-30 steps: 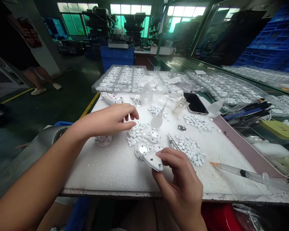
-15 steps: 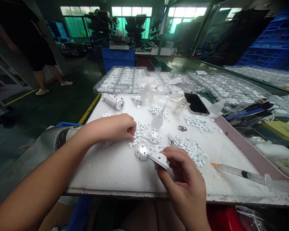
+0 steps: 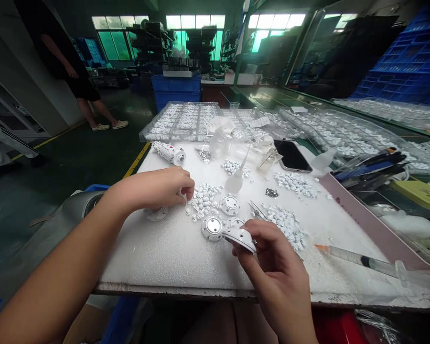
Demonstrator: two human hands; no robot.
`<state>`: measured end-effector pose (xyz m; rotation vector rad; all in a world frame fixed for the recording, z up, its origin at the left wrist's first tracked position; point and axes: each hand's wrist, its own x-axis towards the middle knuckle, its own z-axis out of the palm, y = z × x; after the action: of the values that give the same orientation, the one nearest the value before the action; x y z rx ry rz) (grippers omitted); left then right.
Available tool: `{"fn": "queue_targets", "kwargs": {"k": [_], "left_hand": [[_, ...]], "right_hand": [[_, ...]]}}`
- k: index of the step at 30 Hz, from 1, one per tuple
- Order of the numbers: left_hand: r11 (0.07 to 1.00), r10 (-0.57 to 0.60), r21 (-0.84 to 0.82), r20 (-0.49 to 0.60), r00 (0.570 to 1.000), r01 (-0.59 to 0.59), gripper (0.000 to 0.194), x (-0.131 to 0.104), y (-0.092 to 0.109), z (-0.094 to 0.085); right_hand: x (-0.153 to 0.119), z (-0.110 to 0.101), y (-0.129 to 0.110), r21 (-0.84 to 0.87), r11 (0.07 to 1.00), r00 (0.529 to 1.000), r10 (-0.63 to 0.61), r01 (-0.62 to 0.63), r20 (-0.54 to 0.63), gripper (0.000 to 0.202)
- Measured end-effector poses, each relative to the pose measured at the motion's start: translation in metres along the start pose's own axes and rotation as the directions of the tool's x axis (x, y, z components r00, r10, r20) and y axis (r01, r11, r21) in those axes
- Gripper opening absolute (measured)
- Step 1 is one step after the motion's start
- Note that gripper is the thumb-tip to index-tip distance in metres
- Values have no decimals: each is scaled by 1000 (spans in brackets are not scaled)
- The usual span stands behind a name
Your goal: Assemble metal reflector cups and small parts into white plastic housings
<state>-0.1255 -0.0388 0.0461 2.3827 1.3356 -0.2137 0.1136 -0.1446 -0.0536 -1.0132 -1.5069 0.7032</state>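
My right hand [image 3: 281, 267] grips the rim of a round white disc-shaped part [image 3: 239, 238], tilted above the table, thumb below and fingers at its edge. My left hand [image 3: 168, 187] is closed in a pinch at the left side of a pile of small white pieces [image 3: 205, 198]; whatever is between its fingertips is hidden. Two similar discs with silver centres, one nearer [image 3: 213, 225] and one farther [image 3: 231, 204], lie flat between my hands. Another disc [image 3: 235, 222] is partly covered by the held one. Under my left wrist a further disc [image 3: 156, 213] shows in part.
Tweezers [image 3: 257, 210] lie beside another heap of white pieces [image 3: 286, 224]. A syringe [image 3: 360, 259] lies at right, a dropper bottle [image 3: 234, 181] in the middle. Behind are a phone [image 3: 293, 155], a white studded cylinder [image 3: 167, 153] and clear trays [image 3: 181, 122]. A person [image 3: 62, 62] stands far left.
My left hand has shifted left, away from the middle of the pile. The disc in my right hand has tilted a little and moved slightly right. The person at far left has moved right.
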Motion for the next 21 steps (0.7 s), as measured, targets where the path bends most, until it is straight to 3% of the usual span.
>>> {"fn": "queue_targets", "kwargs": {"k": [12, 14, 17, 19, 21], "left_hand": [[998, -32, 46, -13, 999, 33, 21, 6, 12, 5], [999, 33, 14, -52, 998, -32, 17, 3, 12, 1], [946, 227, -203, -143, 963, -253, 11, -2, 20, -3], [818, 354, -410, -194, 915, -403, 11, -4, 29, -2], [671, 415, -578, -225, 881, -464, 11, -4, 38, 3]], "right_hand": [[3, -1, -2, -3, 1000, 1000, -1, 1, 31, 13], [3, -2, -1, 4, 1000, 999, 3, -3, 37, 14], [3, -2, 1, 52, 999, 1000, -16, 15, 22, 17], [4, -1, 0, 97, 995, 1000, -27, 26, 5, 17], [5, 0, -1, 120, 992, 999, -35, 37, -12, 16]]}}
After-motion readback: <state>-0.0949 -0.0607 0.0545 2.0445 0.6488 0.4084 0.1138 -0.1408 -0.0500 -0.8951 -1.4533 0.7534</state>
